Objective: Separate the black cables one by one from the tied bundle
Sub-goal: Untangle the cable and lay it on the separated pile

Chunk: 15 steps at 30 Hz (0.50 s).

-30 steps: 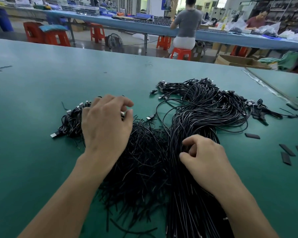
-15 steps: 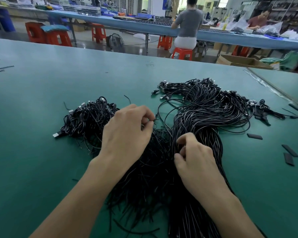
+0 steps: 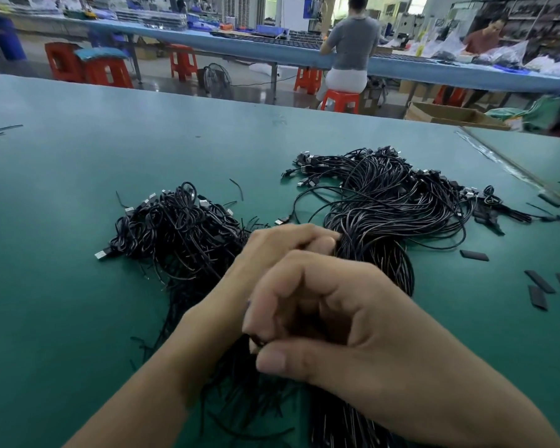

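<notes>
The big bundle of black cables (image 3: 388, 205) lies right of centre on the green table (image 3: 62, 302), its plug ends fanned out at the back. A looser pile of black cables (image 3: 175, 227) lies to its left. My left hand (image 3: 272, 250) reaches across between the two heaps, with fingers curled at the bundle's left edge, apparently pinching a cable there. My right hand (image 3: 337, 321) is raised close to the camera and covers part of the left hand. Its thumb and curled fingers pinch a thin black cable at its left side. The cable's run below is hidden.
Several flat black strips (image 3: 539, 282) lie on the table to the right, and one (image 3: 474, 255) nearer the bundle. A table seam (image 3: 505, 163) runs at the far right. Beyond the far edge stand red stools, a blue bench and two people.
My left hand moved right from the left pile to the bundle's edge. My right hand rose from the bundle toward the camera and leftward, now overlapping the left hand.
</notes>
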Each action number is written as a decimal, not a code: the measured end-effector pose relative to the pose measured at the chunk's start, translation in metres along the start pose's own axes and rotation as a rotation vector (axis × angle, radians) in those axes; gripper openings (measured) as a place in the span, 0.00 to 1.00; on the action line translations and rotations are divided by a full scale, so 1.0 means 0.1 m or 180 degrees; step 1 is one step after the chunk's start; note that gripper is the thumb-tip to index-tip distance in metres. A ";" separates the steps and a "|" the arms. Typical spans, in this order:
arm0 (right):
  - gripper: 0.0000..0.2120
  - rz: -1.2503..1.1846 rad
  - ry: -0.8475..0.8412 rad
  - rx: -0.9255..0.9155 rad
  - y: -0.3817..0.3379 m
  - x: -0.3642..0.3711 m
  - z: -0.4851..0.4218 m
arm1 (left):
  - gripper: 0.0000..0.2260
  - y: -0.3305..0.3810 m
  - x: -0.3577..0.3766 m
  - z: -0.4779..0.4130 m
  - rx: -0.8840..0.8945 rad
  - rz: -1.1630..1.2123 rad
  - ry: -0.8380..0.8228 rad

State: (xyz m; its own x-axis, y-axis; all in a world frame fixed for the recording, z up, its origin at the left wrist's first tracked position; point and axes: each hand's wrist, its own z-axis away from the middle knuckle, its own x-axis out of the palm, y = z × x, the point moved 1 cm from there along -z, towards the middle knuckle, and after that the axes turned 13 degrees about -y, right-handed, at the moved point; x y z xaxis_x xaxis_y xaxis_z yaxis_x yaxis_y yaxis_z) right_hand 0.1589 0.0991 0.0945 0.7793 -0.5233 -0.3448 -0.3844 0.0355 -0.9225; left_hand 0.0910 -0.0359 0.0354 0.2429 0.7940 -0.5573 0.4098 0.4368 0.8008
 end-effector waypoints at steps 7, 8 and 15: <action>0.12 0.0540 0.0571 0.0636 0.08 -0.33 0.22 | 0.31 0.01 -0.21 -0.01 -0.0221 0.2080 0.2012; 0.13 0.0799 0.0856 0.0840 0.14 -0.37 0.24 | 0.32 0.04 -0.22 -0.01 -0.0216 0.2192 0.2002; 0.11 0.1903 0.2078 0.1336 0.29 -0.46 0.26 | 0.34 0.35 -0.09 0.04 0.0134 0.1518 0.0762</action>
State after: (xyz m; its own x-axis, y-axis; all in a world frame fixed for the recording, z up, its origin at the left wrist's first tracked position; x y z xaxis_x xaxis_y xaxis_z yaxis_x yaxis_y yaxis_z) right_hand 0.1249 0.1468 0.0789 0.0376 -0.6844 -0.7282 -0.3210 0.6818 -0.6573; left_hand 0.1069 -0.0293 0.0672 0.2054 0.9766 -0.0640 0.3390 -0.0096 0.9407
